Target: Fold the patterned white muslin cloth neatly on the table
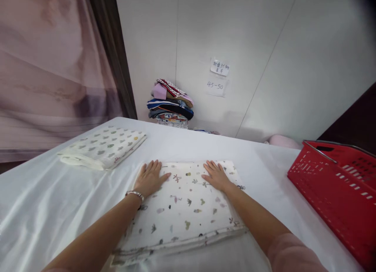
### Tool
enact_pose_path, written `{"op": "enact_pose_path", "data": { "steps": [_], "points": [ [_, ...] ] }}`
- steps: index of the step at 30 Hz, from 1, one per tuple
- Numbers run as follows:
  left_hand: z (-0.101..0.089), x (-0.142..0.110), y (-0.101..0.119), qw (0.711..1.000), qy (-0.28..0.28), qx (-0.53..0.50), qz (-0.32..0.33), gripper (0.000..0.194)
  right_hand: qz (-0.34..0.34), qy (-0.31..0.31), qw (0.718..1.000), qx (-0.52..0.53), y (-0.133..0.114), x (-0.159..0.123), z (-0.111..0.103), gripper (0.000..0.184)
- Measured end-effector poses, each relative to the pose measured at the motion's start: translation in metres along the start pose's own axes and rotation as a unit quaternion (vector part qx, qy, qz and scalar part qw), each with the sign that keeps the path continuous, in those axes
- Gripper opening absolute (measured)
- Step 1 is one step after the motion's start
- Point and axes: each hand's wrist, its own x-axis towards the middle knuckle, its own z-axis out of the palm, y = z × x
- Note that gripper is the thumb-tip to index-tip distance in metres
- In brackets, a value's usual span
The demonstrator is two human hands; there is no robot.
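A folded white cloth with small printed plants [183,209] lies flat on the white table [44,209] in front of me. My left hand [150,178] rests flat on its far left part, fingers stretched out, a bracelet on the wrist. On the cloth's far right part my right hand [216,175] also lies flat with fingers spread. Neither hand holds anything. A second folded patterned cloth [103,146] sits on the table to the far left, apart from my hands.
A red plastic basket [337,193] with a metal handle stands at the table's right edge. A stack of folded coloured clothes [170,104] sits against the back wall, under two paper notes [219,76]. A pink curtain [49,68] hangs at the left.
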Motion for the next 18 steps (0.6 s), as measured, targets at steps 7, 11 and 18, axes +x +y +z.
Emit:
{"op": "enact_pose_path", "data": {
  "steps": [7, 11, 18],
  "points": [
    [-0.010, -0.004, 0.011, 1.000, 0.003, 0.000, -0.001, 0.076, -0.044, 0.061, 0.997, -0.003, -0.042, 0.005, 0.001, 0.073],
    [-0.004, -0.013, 0.014, 0.999, 0.025, 0.004, 0.036, 0.076, -0.111, 0.016, 0.993, 0.024, -0.071, 0.012, 0.007, 0.072],
    [0.007, -0.015, 0.008, 0.999, 0.011, -0.015, 0.028, 0.075, -0.109, -0.010, 0.993, 0.042, -0.064, 0.010, 0.003, 0.070]
  ]
}}
